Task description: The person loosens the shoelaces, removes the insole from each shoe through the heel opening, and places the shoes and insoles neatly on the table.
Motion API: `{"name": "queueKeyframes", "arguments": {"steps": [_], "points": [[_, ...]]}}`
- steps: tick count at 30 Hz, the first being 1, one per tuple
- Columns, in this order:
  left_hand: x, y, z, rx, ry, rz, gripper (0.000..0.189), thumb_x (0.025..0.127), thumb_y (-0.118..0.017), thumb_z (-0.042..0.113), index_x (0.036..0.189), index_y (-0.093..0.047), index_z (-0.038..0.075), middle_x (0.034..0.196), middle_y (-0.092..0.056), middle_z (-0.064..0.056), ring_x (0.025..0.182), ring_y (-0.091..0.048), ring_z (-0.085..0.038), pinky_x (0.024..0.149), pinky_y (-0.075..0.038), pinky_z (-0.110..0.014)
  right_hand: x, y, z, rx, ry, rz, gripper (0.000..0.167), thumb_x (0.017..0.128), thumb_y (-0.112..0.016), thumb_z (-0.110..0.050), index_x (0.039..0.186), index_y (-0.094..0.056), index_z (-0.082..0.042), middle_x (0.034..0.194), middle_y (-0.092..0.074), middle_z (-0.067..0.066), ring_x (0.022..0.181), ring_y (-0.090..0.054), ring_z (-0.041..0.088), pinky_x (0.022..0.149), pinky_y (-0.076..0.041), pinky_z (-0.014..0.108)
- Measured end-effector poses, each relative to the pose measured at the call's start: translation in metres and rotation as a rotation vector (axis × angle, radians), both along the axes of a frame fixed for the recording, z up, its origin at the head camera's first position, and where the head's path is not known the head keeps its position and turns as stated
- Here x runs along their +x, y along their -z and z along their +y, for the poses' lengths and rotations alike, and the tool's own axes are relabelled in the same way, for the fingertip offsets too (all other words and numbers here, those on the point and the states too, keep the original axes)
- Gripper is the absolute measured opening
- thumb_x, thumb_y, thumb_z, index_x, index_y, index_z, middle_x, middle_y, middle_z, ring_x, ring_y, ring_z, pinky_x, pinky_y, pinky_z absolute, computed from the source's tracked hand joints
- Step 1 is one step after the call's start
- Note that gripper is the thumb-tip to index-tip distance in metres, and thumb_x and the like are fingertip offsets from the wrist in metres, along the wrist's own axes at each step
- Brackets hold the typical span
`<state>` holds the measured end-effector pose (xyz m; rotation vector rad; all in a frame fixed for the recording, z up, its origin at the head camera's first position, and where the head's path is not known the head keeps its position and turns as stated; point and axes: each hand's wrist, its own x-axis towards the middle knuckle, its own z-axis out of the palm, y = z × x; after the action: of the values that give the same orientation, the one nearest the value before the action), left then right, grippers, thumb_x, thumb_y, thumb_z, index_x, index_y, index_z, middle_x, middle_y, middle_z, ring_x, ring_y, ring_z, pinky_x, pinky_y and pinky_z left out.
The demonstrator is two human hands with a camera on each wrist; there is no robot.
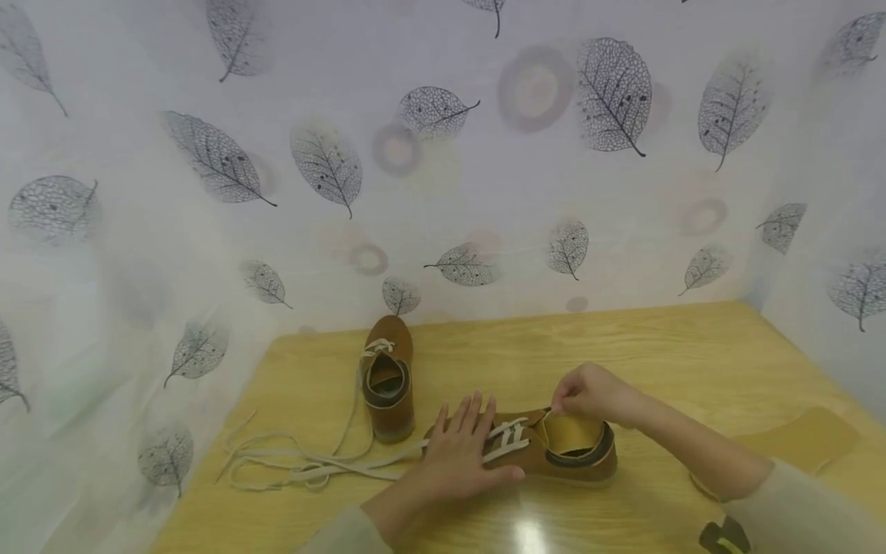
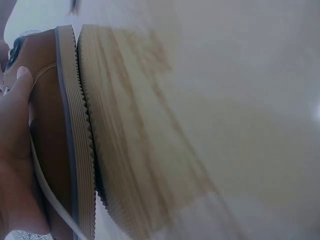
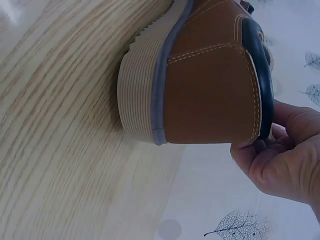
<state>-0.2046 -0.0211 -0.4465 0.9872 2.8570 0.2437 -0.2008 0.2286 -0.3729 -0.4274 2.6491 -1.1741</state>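
A brown lace-up shoe (image 1: 581,465) with a dark padded collar lies sideways across the table, toe to the left. Over its front part my left hand (image 1: 460,454) rests with straight, spread fingers; the thumb lies along the near side. White laces (image 1: 508,438) cross the shoe between my hands. At the far edge of the shoe's opening my right hand (image 1: 595,394) pinches with curled fingers, seemingly on the upper's edge; the fingertips are partly hidden. The right wrist view shows the heel (image 3: 210,95) of the shoe with the right fingers behind the collar.
A second brown shoe (image 1: 391,408) stands behind and to the left, toe away from me. Long loose laces (image 1: 298,465) trail over the table's left side. A flat tan piece (image 1: 796,438) lies at the right, beside the right forearm. Leaf-patterned sheeting (image 1: 443,185) surrounds the table.
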Motion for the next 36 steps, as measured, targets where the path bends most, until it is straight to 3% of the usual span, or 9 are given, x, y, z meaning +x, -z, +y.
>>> {"name": "queueKeyframes", "arguments": {"steps": [4, 19, 25, 27, 29, 34, 36], "points": [[-0.001, 0.000, -0.001, 0.002, 0.001, -0.008, 0.105, 0.078, -0.026, 0.085, 0.153, -0.004, 0.016, 0.159, -0.006, -0.013, 0.146, -0.007, -0.030, 0.115, -0.006, -0.058, -0.002, -0.001, 0.002, -0.019, 0.043, -0.036, 0.005, 0.081, -0.069, -0.006, 0.078, -0.071, -0.003, 0.077, -0.070, 0.003, 0.068, -0.054, 0.013, 0.054, -0.047, 0.022], [0.000, 0.001, 0.002, -0.007, -0.011, 0.001, 0.105, 0.078, -0.025, 0.086, 0.153, -0.005, 0.016, 0.159, -0.008, -0.012, 0.145, -0.010, -0.030, 0.115, -0.006, -0.057, -0.002, -0.009, 0.023, 0.067, -0.067, 0.021, 0.006, 0.081, -0.070, -0.010, 0.076, -0.069, -0.007, 0.072, -0.067, -0.004, 0.062, -0.055, 0.008, 0.055, -0.049, 0.021], [0.000, 0.002, 0.000, -0.006, -0.012, 0.006, 0.104, 0.078, -0.025, 0.085, 0.153, -0.005, 0.016, 0.159, -0.009, -0.012, 0.145, -0.010, -0.029, 0.115, -0.006, -0.057, 0.005, -0.009, 0.023, 0.132, -0.073, 0.128, 0.010, 0.081, -0.072, -0.011, 0.072, -0.067, -0.013, 0.070, -0.065, -0.008, 0.063, -0.054, 0.004, 0.057, -0.049, 0.021], [0.000, 0.002, 0.000, -0.010, -0.014, 0.008, 0.104, 0.078, -0.025, 0.086, 0.153, -0.005, 0.016, 0.159, -0.009, -0.012, 0.145, -0.010, -0.029, 0.115, -0.006, -0.057, 0.009, -0.009, 0.019, 0.194, -0.059, 0.196, 0.013, 0.079, -0.073, -0.011, 0.070, -0.064, -0.015, 0.068, -0.062, -0.011, 0.063, -0.052, 0.002, 0.056, -0.047, 0.020], [0.001, 0.001, -0.001, -0.013, -0.018, 0.007, 0.105, 0.077, -0.024, 0.086, 0.153, -0.005, 0.016, 0.159, -0.009, -0.012, 0.145, -0.010, -0.029, 0.115, -0.006, -0.057, 0.013, -0.008, 0.014, 0.287, -0.078, 0.325, 0.017, 0.076, -0.076, -0.009, 0.068, -0.062, -0.016, 0.069, -0.059, -0.011, 0.063, -0.050, 0.003, 0.055, -0.046, 0.020], [0.001, 0.001, 0.000, -0.009, -0.021, -0.005, 0.105, 0.077, -0.023, 0.086, 0.153, -0.004, 0.016, 0.159, -0.007, -0.012, 0.146, -0.009, -0.029, 0.115, -0.005, -0.057, 0.025, 0.000, 0.006, 0.557, -0.160, 0.857, 0.023, 0.061, -0.082, -0.002, 0.068, -0.063, -0.015, 0.069, -0.057, -0.006, 0.062, -0.048, 0.011, 0.055, -0.046, 0.022], [0.000, 0.001, 0.000, -0.012, -0.021, -0.002, 0.106, 0.076, -0.021, 0.087, 0.153, -0.004, 0.017, 0.159, -0.007, -0.012, 0.146, -0.008, -0.029, 0.115, -0.005, -0.057, 0.031, 0.001, 0.003, 0.672, -0.166, 0.979, 0.025, 0.056, -0.083, 0.000, 0.069, -0.065, -0.013, 0.069, -0.058, -0.004, 0.062, -0.047, 0.012, 0.055, -0.045, 0.021]]}}
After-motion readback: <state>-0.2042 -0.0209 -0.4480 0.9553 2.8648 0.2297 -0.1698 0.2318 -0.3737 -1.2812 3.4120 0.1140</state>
